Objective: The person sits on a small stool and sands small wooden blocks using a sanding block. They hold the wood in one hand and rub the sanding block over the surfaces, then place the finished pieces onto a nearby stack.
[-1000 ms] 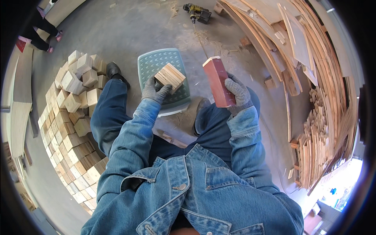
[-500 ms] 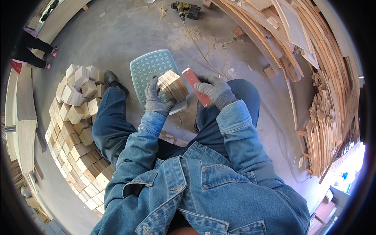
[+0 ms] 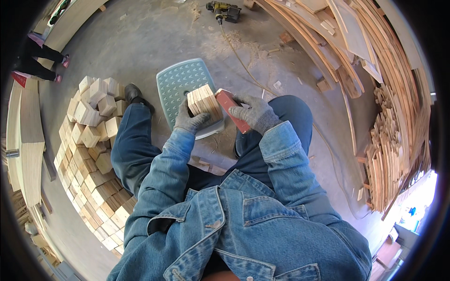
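A light wooden block with layered edges (image 3: 205, 102) is gripped in my left hand (image 3: 190, 117), which wears a grey knitted glove. The block is held over a pale green plastic stool (image 3: 176, 82) with a patterned top. My right hand (image 3: 255, 113), gloved the same way, is closed round a flat reddish-brown sanding block (image 3: 232, 110). The sanding block's upper end is close against the right side of the wooden block; whether they touch is hard to tell.
Many similar wooden blocks (image 3: 93, 182) are stacked on the floor at my left. A cordless drill (image 3: 225, 11) lies at the far side near sawdust, with a cable (image 3: 243, 70) trailing from it. Long boards (image 3: 389, 70) line the right. Another person's legs (image 3: 42, 61) show at upper left.
My left hand has turned the wooden block so that more of its layered side shows. The sanding block has shifted slightly left and down, nearer the block.
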The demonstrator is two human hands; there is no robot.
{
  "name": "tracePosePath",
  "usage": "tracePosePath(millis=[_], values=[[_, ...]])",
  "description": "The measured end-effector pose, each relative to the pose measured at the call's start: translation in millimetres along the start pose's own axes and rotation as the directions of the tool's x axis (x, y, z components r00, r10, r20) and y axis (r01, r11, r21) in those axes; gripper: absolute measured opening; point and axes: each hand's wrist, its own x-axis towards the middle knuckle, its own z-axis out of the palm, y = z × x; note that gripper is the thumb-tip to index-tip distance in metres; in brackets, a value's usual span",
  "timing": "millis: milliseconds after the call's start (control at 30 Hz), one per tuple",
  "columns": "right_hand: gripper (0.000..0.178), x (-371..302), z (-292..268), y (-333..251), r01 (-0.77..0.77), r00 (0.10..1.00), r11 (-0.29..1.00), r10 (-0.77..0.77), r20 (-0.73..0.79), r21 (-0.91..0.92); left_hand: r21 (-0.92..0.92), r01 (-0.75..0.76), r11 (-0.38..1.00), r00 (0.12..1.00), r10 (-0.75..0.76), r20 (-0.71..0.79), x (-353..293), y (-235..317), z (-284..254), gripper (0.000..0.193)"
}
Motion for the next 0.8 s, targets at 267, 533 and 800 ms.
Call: tracePosePath(millis=[267, 533, 800], values=[[0.07, 2.4, 4.5, -0.3, -0.012, 1.0, 0.996, 0.01, -0.028, -0.087, 0.15, 0.079, 0.985, 0.975, -0.108, 0.195, 7.2, 27.9, -10.0, 0.105], [0.07, 7.0, 9.1, 1.2, 0.029, 0.998, 0.985, -0.038, -0.05, -0.169, 0.092, -0.14, 0.986, 0.965, 0.157, -0.209, 8.4, 5.3, -5.9, 0.115], [0.07, 2.6, 16.0, -8.7, -0.007, 0.991, 0.991, -0.011, -0.134, -0.133, -0.521, -0.066, 0.851, 0.972, -0.064, -0.226, 16.5, -33.1, -5.2, 0.11]])
